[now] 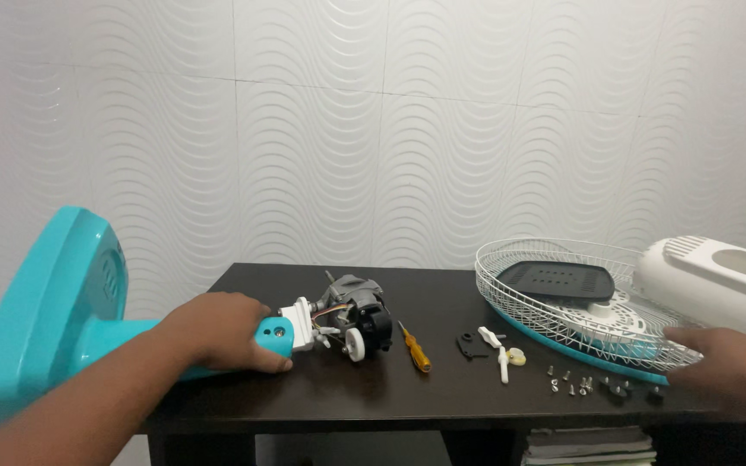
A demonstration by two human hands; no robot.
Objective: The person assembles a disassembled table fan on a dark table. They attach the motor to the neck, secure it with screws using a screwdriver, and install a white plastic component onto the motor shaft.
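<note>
One turquoise fan stand [53, 319], grey motor [357, 312] attached

A dark brown table [407, 393] is set against a white wall [373, 129] of wave-embossed panels, evenly lit; stacked papers [589, 449] are seen underneath.

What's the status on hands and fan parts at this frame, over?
Left hand grips the turquoise fan stand by its neck. Right hand flat at the wire grille. Motor attached; screwdriver and screws loose between.

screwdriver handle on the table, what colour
The screwdriver has a translucent yellow-orange handle; head view.
</note>
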